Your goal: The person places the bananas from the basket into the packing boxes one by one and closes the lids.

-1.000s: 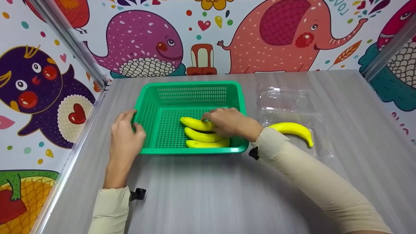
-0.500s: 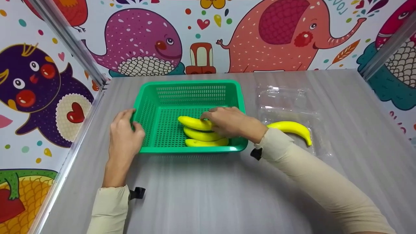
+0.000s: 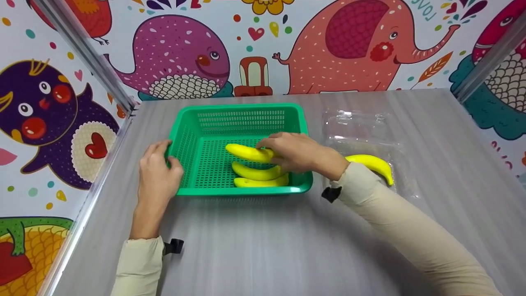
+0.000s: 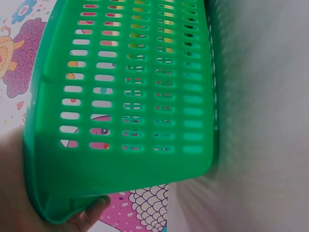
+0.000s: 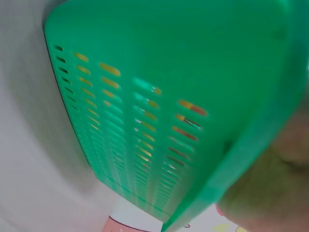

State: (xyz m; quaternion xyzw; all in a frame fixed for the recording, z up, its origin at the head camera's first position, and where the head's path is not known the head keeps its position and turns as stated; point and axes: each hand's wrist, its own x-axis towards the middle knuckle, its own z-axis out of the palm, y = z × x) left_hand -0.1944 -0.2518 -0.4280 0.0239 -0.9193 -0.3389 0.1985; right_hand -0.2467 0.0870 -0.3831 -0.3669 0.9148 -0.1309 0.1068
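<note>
The left hand grips the left rim of a green basket, its thumb and fingers clamped on the edge; the basket stands on the grey surface. Inside, toward the basket's right half, two yellow bananas lie side by side: the nearest banana along the front wall, the middle banana just behind it. Beyond them, a gap apart, is the held banana, its right end pinched in the right hand, which reaches over the basket's right rim. Farther right, a clear plastic container carries another banana, partly hidden by the sleeve.
</note>
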